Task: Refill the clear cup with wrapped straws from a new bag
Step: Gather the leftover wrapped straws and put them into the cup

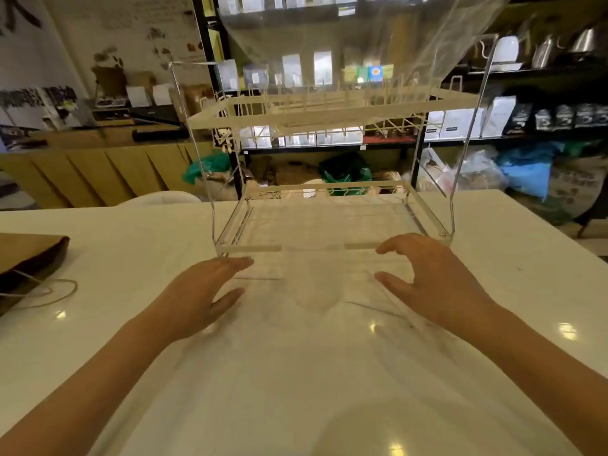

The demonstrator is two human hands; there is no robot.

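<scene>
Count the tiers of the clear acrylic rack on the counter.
2. The lower tier sits on the white counter, just beyond both hands; the upper tier holds wrapped straws.

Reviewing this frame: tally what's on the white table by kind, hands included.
Hands: 2, the left hand and the right hand, both open and empty
Clear acrylic rack: 1
Clear cup, faint and blurred: 1
Brown paper bag: 1
Total: 5
</scene>
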